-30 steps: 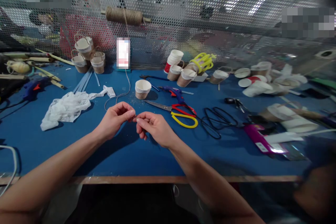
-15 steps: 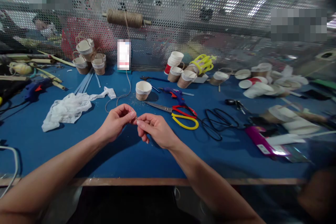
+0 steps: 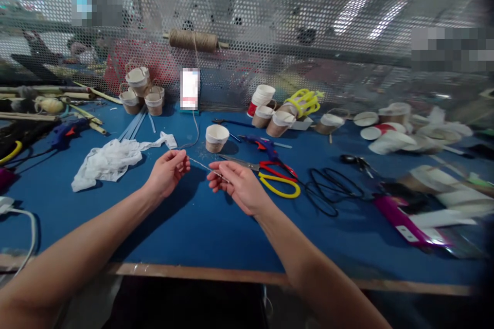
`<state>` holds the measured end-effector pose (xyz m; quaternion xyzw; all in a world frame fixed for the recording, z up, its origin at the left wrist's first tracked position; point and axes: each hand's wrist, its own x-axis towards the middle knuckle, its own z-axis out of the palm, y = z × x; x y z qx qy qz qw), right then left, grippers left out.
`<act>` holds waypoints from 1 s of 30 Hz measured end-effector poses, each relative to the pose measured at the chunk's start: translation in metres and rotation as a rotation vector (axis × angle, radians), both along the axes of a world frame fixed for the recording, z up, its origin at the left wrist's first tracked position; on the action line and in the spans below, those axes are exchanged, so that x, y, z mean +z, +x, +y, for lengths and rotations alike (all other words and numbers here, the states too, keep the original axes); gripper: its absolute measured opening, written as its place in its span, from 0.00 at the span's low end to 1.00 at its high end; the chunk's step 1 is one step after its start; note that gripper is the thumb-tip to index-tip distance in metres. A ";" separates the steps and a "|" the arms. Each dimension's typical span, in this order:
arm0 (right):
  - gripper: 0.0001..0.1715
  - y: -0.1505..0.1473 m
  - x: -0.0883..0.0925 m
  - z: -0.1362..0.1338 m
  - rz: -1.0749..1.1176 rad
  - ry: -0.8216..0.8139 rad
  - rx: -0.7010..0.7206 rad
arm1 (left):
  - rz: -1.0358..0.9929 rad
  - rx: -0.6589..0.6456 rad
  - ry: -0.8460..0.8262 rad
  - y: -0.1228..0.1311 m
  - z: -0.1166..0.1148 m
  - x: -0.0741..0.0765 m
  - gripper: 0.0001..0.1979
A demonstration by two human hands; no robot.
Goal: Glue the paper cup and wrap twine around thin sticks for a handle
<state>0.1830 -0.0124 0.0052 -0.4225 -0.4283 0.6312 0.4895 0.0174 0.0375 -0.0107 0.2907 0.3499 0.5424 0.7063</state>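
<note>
Strand (image 3: pixel 199 163) is pinched by the left hand (image 3: pixel 168 172) and right hand (image 3: pixel 242 186), on the near side of the cup (image 3: pixel 215 145); hands have been drawn apart, apparently exposing more length.

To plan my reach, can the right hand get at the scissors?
Probably yes: the scissors lie close beside the right hand, yellow handle uncovered, though a thin string runs into that hand.

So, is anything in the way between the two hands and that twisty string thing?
Nothing visible is: the thin twisted strand runs straight from the left hand to the right hand. The scissors lie beyond, on the table.
</note>
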 end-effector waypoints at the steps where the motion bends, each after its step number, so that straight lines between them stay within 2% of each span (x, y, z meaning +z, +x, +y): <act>1: 0.13 0.000 0.000 0.000 -0.004 -0.009 -0.014 | -0.002 0.017 0.008 -0.001 0.002 0.000 0.13; 9: 0.11 0.002 -0.001 0.001 -0.241 0.041 0.000 | -0.018 0.094 0.083 -0.005 0.009 -0.001 0.12; 18: 0.14 0.003 -0.006 0.006 -0.330 0.166 -0.164 | 0.011 0.062 0.073 -0.005 0.007 0.001 0.11; 21: 0.14 0.004 -0.005 0.007 -0.280 0.193 -0.301 | 0.027 0.009 0.077 -0.004 0.005 0.000 0.12; 25: 0.14 0.007 0.000 0.011 -0.115 0.184 -0.466 | 0.091 -0.131 0.084 0.000 -0.001 -0.002 0.14; 30: 0.14 0.010 0.002 0.014 -0.019 0.160 -0.425 | 0.309 -0.264 0.248 0.001 -0.008 -0.004 0.13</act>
